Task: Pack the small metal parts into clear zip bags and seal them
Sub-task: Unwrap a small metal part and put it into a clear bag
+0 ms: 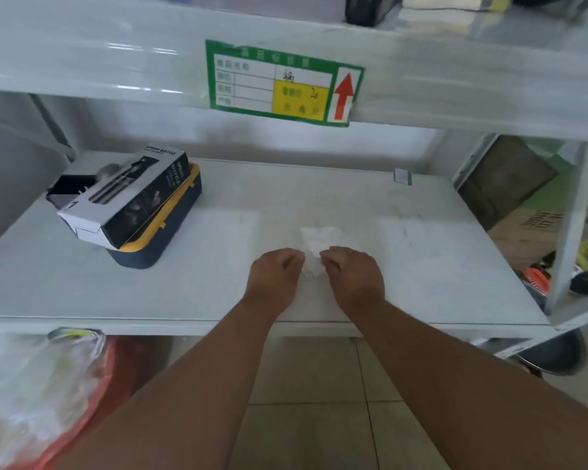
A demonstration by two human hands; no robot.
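Both hands, left hand [275,273] and right hand [353,275], are pinching a crumpled clear zip bag [314,246] lying on the shelf [218,252], each grip curled on it; contents and seal cannot be told, so packing appears unfinished.

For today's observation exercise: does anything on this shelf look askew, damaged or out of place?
Yes. The spray bottle box lies tilted across the yellow-rimmed case, its end flap open. The green label on the shelf edge sits crooked. Both hands pinch crumpled clear bags.
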